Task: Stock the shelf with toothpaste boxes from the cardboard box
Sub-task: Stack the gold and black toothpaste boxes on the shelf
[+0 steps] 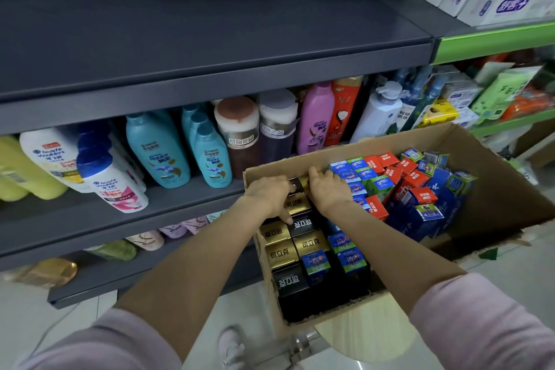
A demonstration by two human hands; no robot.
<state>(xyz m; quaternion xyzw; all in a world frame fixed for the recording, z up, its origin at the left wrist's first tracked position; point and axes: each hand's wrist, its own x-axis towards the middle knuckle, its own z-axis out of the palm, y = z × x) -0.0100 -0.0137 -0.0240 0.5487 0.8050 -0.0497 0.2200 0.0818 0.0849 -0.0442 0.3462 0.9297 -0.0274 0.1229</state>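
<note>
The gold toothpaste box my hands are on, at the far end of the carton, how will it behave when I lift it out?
The gold toothpaste box looks like stiff printed card, so it should probably hold its shape. Its glossy face may be a little slippery. It stands packed tight in the cardboard box, so neighbours might drag up with it; left hand and right hand flank it.

Both arms outstretched, left hand (268,193) and right hand (329,191) side by side, knuckles up, fingers curled downward

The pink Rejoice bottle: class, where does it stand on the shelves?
In the head view the pink Rejoice bottle stands right of centre on the shampoo shelf, between a white-capped dark jar and an orange bottle, behind the cardboard box.
</note>
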